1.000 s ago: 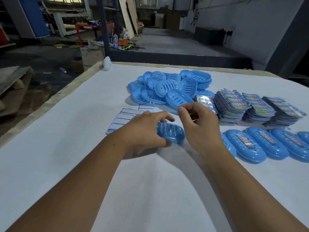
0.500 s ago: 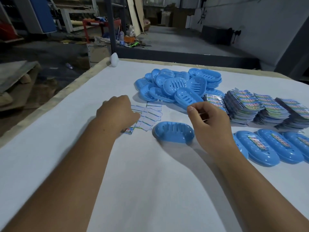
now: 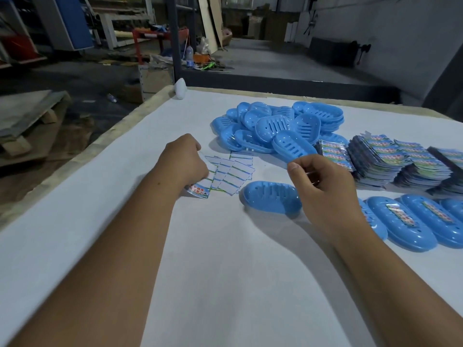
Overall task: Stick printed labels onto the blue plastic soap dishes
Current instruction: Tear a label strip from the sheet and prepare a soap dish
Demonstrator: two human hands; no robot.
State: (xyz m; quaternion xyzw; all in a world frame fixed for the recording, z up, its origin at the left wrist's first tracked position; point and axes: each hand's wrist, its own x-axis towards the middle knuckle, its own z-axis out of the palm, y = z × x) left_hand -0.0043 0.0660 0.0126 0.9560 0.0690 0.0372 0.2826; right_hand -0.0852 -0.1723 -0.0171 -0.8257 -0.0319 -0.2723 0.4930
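A single blue soap dish (image 3: 271, 197) lies upside down on the white-covered bench (image 3: 225, 271), its long axis running left to right and tipped slightly away on the left end, its slotted underside facing up. It sits between the two hands, just beside the right hand (image 3: 325, 189), whose grip is curled with thumb and fingers pinched together; whether anything small is held there cannot be told. The left hand (image 3: 186, 162) rests on a spread of label sheets (image 3: 233, 175), fingers curled down onto their left edge. Behind lies a heap of unlabelled dishes (image 3: 278, 126), to the right stacks of printed labels (image 3: 380, 159), and nearer a row of labelled dishes (image 3: 426, 221) lying diagonally. Beyond the bench is a dim workshop with a concrete floor (image 3: 263, 61) and a red frame (image 3: 160, 38)
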